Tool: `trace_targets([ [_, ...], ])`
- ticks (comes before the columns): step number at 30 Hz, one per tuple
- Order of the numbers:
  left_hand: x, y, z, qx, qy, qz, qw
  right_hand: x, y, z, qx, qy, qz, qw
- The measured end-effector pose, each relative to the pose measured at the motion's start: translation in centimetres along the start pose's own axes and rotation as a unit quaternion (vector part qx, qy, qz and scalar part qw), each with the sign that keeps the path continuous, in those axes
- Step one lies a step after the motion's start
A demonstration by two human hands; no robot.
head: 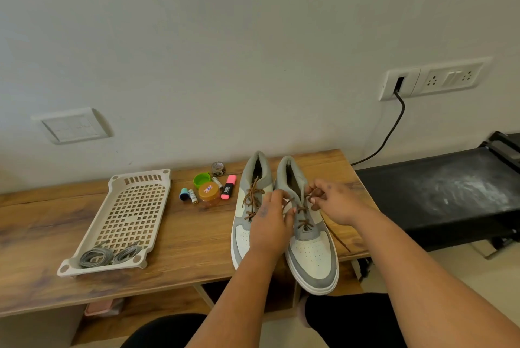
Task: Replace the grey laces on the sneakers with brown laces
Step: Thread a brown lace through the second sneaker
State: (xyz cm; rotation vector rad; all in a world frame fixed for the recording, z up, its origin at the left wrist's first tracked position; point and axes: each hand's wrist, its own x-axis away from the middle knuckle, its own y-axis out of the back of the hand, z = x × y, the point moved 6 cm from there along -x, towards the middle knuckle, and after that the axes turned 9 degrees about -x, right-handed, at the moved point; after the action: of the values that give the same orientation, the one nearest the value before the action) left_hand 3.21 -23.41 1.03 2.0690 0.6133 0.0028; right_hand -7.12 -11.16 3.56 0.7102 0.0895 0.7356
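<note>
Both hands' fingers [315,201] pinch the brown lace [302,209] over the right sneaker [312,252], left hand [271,223] and right hand [337,202] flanking its eyelets, beside the laced left sneaker [243,235] on the desk [180,238], grey laces [108,256] coiled in the tray [135,178].

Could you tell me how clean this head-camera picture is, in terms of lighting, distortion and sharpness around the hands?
Head view: soft, even light with faint shadows; wide-angle bending curves the table edge and wall plates; the left hand and right hand on the brown lace are slightly soft, so finger detail is unclear; a pale smear shows on the black surface.
</note>
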Motion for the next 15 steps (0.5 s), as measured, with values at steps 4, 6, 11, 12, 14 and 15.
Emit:
trace_targets([
  [4,-1.0,0.1,-0.6,-0.028,0.002,-0.002,1.000,-0.3,0.1,-0.3,0.008,0.009,-0.046,0.999],
  [6,-1.3,0.0,-0.6,-0.040,0.005,-0.004,0.999,-0.5,0.0,-0.3,-0.001,0.014,-0.063,0.998],
  [11,-1.4,-0.3,-0.4,-0.067,0.000,0.003,0.998,-0.9,-0.5,-0.5,-0.004,0.027,-0.080,0.996],
  [12,-1.4,-0.3,-0.4,-0.061,-0.002,0.010,0.998,-0.9,-0.5,-0.6,-0.009,0.022,-0.081,0.996],
  [14,-1.7,0.0,-0.3,-0.041,-0.005,0.025,0.999,-1.0,-0.5,-0.9,-0.010,0.007,-0.068,0.998],
  [15,-1.9,0.3,-0.3,-0.028,-0.005,0.034,0.999,-1.0,-0.5,-1.0,-0.008,0.000,-0.059,0.998],
])
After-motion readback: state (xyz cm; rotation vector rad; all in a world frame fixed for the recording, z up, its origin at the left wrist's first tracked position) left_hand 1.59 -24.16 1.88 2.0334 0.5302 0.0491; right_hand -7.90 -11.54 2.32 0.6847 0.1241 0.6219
